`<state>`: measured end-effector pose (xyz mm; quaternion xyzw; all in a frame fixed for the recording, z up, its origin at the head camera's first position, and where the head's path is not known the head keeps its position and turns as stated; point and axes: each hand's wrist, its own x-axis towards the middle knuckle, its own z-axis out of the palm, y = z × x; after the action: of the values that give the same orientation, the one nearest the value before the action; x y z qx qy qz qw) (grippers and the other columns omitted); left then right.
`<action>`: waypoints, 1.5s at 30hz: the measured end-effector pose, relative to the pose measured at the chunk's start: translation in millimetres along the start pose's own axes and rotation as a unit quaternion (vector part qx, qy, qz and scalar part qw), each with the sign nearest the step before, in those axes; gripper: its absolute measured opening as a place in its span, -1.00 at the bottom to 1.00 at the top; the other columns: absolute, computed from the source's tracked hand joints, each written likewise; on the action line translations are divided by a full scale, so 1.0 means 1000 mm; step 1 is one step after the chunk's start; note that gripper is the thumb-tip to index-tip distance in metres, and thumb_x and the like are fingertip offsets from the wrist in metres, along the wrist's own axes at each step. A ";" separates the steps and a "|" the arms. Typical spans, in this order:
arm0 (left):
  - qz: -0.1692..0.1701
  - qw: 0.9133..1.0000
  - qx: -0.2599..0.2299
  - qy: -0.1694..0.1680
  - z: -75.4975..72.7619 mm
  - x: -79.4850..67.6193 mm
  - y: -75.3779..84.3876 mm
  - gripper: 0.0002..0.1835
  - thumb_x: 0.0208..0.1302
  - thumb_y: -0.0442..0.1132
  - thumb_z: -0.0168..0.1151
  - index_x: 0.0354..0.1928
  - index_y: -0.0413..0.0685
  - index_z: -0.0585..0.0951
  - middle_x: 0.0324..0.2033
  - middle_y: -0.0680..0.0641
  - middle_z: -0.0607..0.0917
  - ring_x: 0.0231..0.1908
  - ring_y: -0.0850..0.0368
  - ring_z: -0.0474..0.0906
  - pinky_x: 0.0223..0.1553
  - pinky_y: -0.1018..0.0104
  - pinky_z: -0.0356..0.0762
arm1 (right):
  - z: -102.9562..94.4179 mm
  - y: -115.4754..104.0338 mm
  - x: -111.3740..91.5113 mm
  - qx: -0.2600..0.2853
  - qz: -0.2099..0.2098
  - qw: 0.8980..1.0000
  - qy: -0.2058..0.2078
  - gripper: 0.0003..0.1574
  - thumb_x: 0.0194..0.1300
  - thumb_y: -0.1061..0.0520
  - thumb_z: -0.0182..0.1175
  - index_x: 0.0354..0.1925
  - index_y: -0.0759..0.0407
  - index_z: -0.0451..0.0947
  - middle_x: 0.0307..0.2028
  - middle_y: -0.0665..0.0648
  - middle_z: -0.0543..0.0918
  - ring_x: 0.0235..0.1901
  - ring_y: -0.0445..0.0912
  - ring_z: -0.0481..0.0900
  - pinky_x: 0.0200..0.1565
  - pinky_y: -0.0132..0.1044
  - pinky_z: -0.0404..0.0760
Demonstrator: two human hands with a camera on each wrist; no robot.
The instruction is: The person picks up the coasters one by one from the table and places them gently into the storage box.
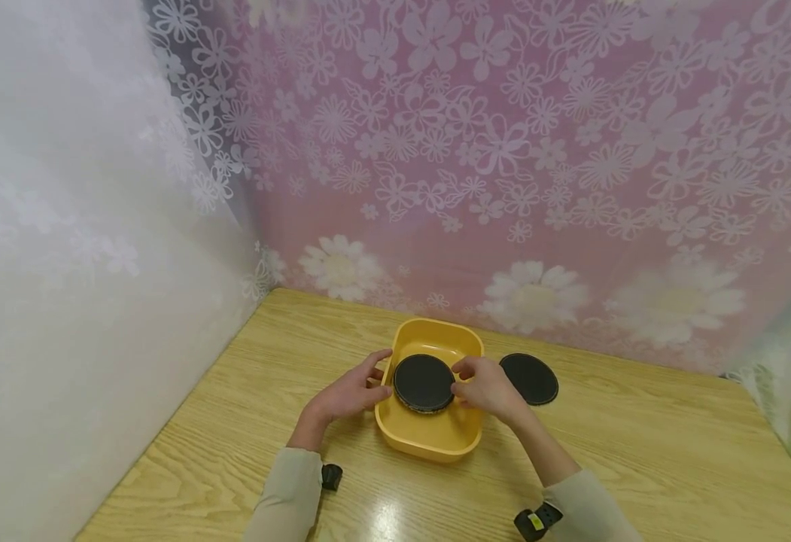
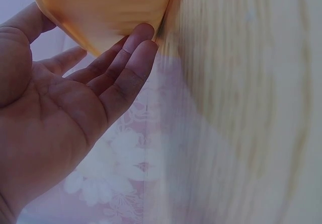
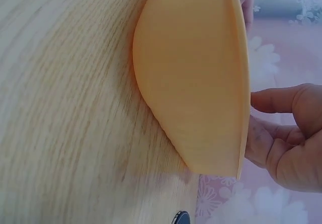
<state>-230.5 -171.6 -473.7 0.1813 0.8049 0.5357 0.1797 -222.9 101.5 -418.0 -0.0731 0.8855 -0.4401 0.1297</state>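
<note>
A yellow rectangular basin (image 1: 432,450) with rounded corners stands on the wooden table. Inside it lies a black round coaster (image 1: 424,382) with a pale, layered-looking edge below its dark top. My right hand (image 1: 486,388) reaches over the basin's right rim and pinches the coaster's right edge between thumb and fingers; the basin wall hides some of those fingertips in the right wrist view. At the basin's left side, my left hand (image 1: 351,391) touches the rim and outer wall with loosely bent fingers (image 2: 128,78), palm turned toward the wall.
Another black round coaster (image 1: 529,379) lies flat on the table (image 1: 639,436) just right of the basin. A pink flowered curtain (image 1: 436,150) hangs along the table's back edge, and a white cloth (image 1: 83,301) hangs along its left side.
</note>
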 end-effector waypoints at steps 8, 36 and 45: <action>-0.004 1.000 -0.002 0.002 0.001 -0.002 0.005 -0.24 0.47 -0.12 0.13 0.58 0.13 0.01 0.21 -0.20 0.45 0.08 0.02 0.57 0.01 0.08 0.57 | -0.014 0.019 -0.011 0.142 -0.030 0.989 -0.034 -0.42 0.38 0.22 0.22 0.26 0.49 0.38 0.16 0.48 0.46 0.01 0.20 0.64 -0.07 -0.01 0.67; 0.000 1.000 0.002 0.004 0.002 -0.002 0.003 -0.24 0.48 -0.11 0.11 0.58 0.13 -0.01 0.22 -0.22 0.44 0.08 0.00 0.56 0.03 0.06 0.56 | -0.081 0.109 -0.020 0.362 0.029 0.931 -0.034 -0.13 0.57 0.16 -0.04 0.54 0.42 -0.28 0.08 0.08 0.59 -0.05 -0.16 0.69 0.11 -0.10 0.57; -0.001 1.000 0.000 0.007 0.003 -0.003 0.001 -0.23 0.48 -0.09 0.12 0.58 0.14 0.00 0.23 -0.23 0.43 0.12 -0.03 0.54 0.06 0.03 0.54 | -0.090 0.121 -0.017 0.287 0.101 0.951 0.049 -0.09 0.56 0.03 -0.01 0.57 0.29 -0.25 0.49 0.47 -0.04 -0.11 -0.21 0.67 -0.04 -0.25 0.65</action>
<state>-225.9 -169.9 -473.4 0.1766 0.8062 0.5370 0.1745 -234.6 247.2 -459.5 0.0789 0.7295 -0.6635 0.1460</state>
